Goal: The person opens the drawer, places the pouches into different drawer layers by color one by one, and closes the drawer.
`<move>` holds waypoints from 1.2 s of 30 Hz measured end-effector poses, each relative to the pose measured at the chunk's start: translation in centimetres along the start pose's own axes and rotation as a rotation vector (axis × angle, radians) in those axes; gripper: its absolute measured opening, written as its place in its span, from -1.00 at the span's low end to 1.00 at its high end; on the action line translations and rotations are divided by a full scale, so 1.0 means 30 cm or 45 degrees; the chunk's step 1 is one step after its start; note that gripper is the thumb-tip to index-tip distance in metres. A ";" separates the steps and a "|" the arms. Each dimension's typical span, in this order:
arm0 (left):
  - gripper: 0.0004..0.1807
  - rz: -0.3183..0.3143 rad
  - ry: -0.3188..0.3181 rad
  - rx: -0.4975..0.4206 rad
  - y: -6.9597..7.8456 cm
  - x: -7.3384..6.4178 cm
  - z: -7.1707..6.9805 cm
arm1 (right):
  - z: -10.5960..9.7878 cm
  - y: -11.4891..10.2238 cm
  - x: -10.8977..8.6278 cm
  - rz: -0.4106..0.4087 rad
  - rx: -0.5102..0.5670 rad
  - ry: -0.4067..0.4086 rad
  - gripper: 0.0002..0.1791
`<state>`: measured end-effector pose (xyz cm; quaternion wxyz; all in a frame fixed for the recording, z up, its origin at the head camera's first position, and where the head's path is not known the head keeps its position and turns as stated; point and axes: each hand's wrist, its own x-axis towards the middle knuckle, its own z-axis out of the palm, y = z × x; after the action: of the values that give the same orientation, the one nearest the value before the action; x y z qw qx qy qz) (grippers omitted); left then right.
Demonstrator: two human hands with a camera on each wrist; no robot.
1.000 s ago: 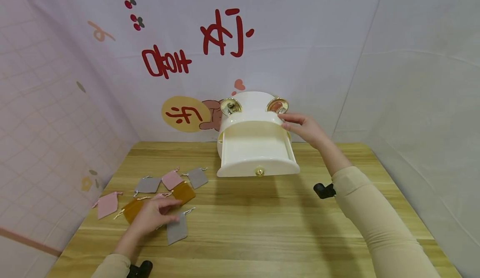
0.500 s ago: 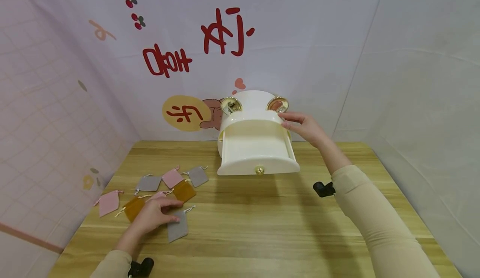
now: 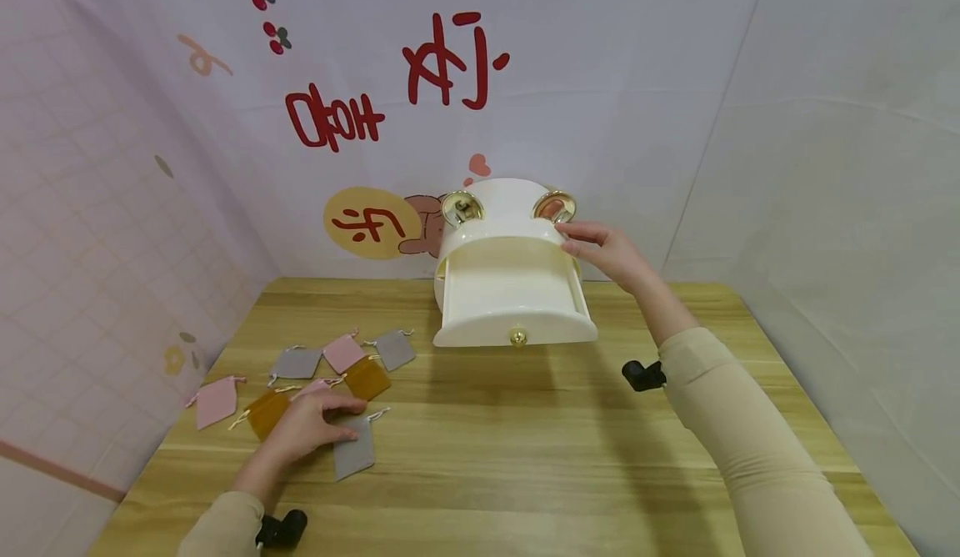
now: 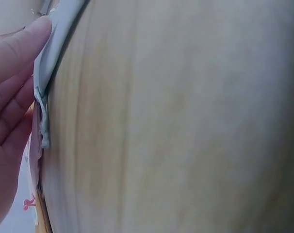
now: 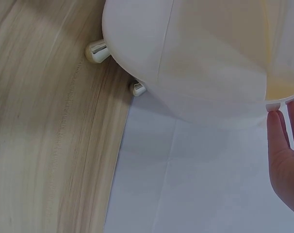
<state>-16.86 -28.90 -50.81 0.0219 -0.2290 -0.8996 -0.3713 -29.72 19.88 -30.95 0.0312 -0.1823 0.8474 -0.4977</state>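
A white drawer box (image 3: 510, 207) with two round gold pieces on top stands at the back of the table. Its drawer (image 3: 514, 327), with a gold knob, is pulled out and nothing shows inside. My right hand (image 3: 609, 258) touches the box's upper right edge with thumb and fingertips, as the right wrist view also shows. At the left, my left hand (image 3: 309, 425) is low over several drawstring pouches. Its thumb touches a grey pouch (image 3: 356, 450); its index finger is apart from the thumb. A pink pouch (image 3: 315, 388) is partly hidden behind this hand.
Around the left hand lie other pouches: orange (image 3: 367, 379), orange (image 3: 267, 413), pink (image 3: 216, 402), grey (image 3: 297, 363) and grey (image 3: 394, 349). Printed cloth (image 3: 637, 123) hangs behind the table (image 3: 480, 474). Gold feet (image 5: 97, 52) support the box.
The left hand has settled from just above the pouches onto the grey pouch. My right hand stays on the box edge. The head view has shifted slightly.
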 end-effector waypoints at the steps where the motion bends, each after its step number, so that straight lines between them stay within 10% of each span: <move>1: -0.59 0.006 -0.006 0.003 0.002 0.003 -0.001 | 0.000 0.000 0.001 -0.002 0.001 0.004 -0.50; 17: -0.70 0.062 -0.048 0.011 -0.012 0.023 0.006 | -0.009 0.010 0.010 0.002 0.022 0.008 -0.50; 36: -0.82 -0.104 0.001 -0.195 0.029 0.032 -0.016 | -0.004 0.070 0.032 0.004 0.029 0.027 -0.49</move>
<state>-17.42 -28.32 -49.69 -0.0103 -0.1930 -0.8772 -0.4395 -31.23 20.57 -32.56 0.0249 -0.1754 0.8423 -0.5090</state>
